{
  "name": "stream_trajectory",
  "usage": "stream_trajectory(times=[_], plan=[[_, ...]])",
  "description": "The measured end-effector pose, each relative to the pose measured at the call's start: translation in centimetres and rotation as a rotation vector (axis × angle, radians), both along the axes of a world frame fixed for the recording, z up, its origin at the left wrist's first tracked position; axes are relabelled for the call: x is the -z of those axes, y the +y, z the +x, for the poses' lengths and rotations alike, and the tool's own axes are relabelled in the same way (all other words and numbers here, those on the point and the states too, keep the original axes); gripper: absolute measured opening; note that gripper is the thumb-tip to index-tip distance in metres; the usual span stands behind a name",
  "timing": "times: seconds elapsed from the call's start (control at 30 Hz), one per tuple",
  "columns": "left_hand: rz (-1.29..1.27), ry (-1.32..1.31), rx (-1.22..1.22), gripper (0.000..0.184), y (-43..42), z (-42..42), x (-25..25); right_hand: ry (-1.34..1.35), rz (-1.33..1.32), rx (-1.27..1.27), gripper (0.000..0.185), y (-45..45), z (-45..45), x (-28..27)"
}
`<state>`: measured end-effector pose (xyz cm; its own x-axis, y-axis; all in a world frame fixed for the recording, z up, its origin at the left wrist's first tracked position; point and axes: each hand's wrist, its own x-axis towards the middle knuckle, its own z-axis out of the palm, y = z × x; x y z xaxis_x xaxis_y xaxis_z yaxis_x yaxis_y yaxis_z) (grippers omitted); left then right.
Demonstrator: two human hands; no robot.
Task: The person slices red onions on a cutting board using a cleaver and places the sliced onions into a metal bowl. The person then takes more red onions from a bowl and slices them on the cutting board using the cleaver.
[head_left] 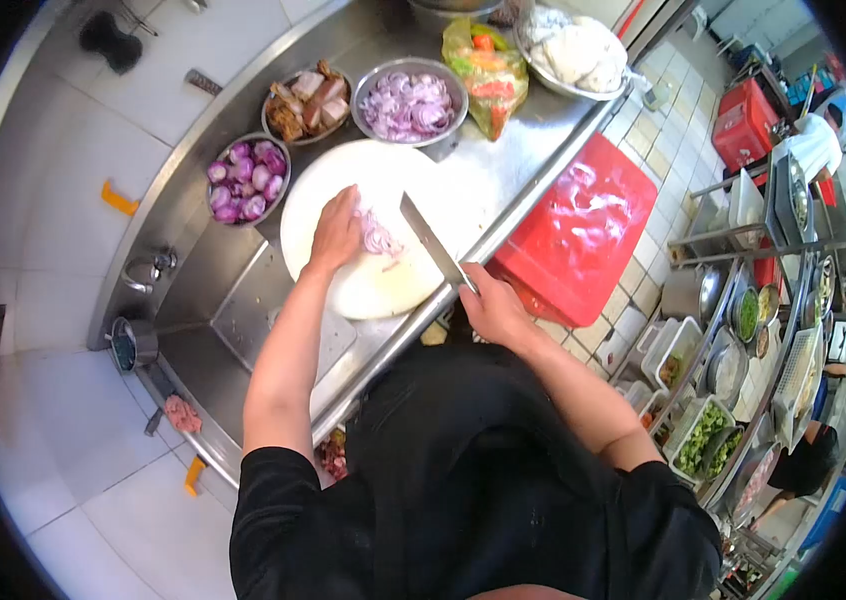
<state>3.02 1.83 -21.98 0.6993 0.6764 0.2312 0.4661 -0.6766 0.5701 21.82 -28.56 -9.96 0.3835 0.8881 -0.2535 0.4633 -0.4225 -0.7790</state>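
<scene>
My right hand (pixel 495 308) is closed round the handle of a kitchen knife (pixel 430 238). Its broad blade points up and left over the right part of a round white cutting board (pixel 383 292). Sliced red onion (pixel 377 236) lies in a small heap on the board, left of the blade. Beside that heap, my left hand (pixel 337 232) rests on the board, its fingers stretched and close together. Whether anything lies beneath the palm is hidden.
Behind the board stand bowls of whole peeled red onions (pixel 246 181), meat chunks (pixel 315 104) and sliced onion (pixel 411 104). A bag of vegetables (pixel 486 80) lies near them. A sink (pixel 205 345) is left, a red lidded bin (pixel 583 235) right. Food shelves and people are farther right.
</scene>
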Motion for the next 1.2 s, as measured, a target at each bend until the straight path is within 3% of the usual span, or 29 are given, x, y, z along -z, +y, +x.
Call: stream_trajectory(times=[0.1,0.17,0.27,0.37,0.43,0.47,0.6,0.7,0.83,0.9,1.0,1.07,1.17,1.2], plan=[[0.195,0.11,0.089,0.048,1.2,1.1,-1.9,0.117,0.019,0.075,0.043,-0.7,1.7,3.6],[0.001,0.199,0.174,0.04,0.6,0.4,-2.8,0.208,0.011,0.119,0.038,-1.6,2.2,4.9],[-0.015,0.196,0.227,0.037,-1.6,-2.4,-1.6,0.626,0.082,0.192,0.021,-3.3,1.6,6.5],[-0.067,0.19,0.295,0.046,-2.7,-4.0,-2.2,0.692,0.074,0.218,0.022,-4.6,0.3,7.8],[0.122,-0.027,-0.038,0.048,-2.8,-3.7,-2.1,0.705,0.071,0.244,0.021,-5.0,-0.5,8.2],[0.117,-0.006,-0.095,0.051,-2.7,-3.6,-0.5,0.727,0.087,0.253,0.02,-5.0,-0.9,8.6],[0.095,0.133,0.002,0.059,-7.6,-1.7,-0.6,0.729,0.118,0.242,0.017,-4.2,-1.7,9.7],[-0.05,0.111,0.024,0.059,-6.5,-0.2,-1.7,0.749,0.124,0.272,0.018,-3.9,-1.7,9.1],[0.073,0.166,0.118,0.051,-3.7,0.9,-2.2,0.717,0.116,0.257,0.019,-3.7,-1.5,9.3],[-0.028,0.237,0.186,0.05,-3.0,-0.4,-3.0,0.735,0.095,0.255,0.018,-3.7,-1.3,9.4],[-0.2,0.36,0.336,0.054,-3.0,-2.6,-3.5,0.741,0.064,0.25,0.018,-4.1,-1.2,9.6],[-0.214,0.081,0.14,0.069,-4.2,-3.7,-3.5,0.725,0.047,0.242,0.017,-4.0,-1.4,9.8],[0.005,0.2,0.048,0.084,-7.5,-2.5,-1.4,0.72,0.002,0.221,0.019,-2.9,-2.1,9.9],[-0.074,0.262,0.028,0.094,-8.8,-1.7,-2.5,0.687,-0.027,0.19,0.021,-2.2,-2.5,9.6]])
